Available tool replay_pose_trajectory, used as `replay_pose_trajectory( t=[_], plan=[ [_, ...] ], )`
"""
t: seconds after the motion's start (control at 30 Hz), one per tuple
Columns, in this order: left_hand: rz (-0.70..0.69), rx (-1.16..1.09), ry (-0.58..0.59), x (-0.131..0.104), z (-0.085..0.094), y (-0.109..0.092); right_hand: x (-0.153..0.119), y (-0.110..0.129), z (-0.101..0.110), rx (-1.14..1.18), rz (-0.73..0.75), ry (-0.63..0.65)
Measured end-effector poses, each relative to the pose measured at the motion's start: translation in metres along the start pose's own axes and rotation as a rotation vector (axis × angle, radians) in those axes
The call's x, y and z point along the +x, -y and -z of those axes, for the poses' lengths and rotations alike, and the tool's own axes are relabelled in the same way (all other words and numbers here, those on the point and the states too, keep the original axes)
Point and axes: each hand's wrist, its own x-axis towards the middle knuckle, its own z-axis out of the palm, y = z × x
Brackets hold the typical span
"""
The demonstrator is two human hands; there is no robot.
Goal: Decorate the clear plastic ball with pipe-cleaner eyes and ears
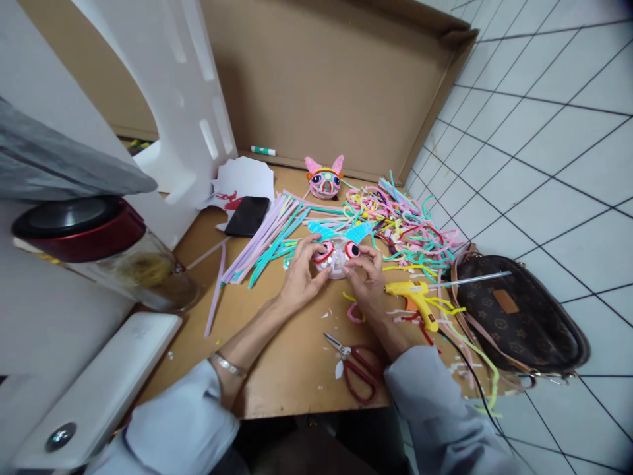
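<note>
Between my two hands is a clear plastic animal head [338, 258] with blue pipe-cleaner ears [357, 231] and pink-and-black eyes [351, 250]. My left hand [302, 269] grips its left side, fingers at one eye and thumb along the lower edge. On the other side, my right hand [366, 276] pinches near the second eye. Close by my right wrist lies a yellow glue gun [414, 297] with a glue stick in its back. Red-handled scissors [353, 365] rest open on the table, nearer to me. Behind stands a similar pink-eared head [325, 179].
Straight pipe cleaners [262, 241] lie left of centre, beside a black phone [247, 216] and cut paper [244, 178]. A tangled heap of pipe cleaners [400, 221] spreads at right. A brown handbag [519, 313] sits by the tiled wall. A glass bottle [153, 274] stands left.
</note>
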Motion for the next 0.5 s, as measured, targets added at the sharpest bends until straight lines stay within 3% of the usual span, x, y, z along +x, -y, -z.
replay_pose_trajectory(
  t=[0.5],
  plan=[
    [0.033,-0.055,0.039,0.0004,0.0005,0.0027,0.0002,0.0020,0.0002,0.047,-0.041,0.002]
  ],
)
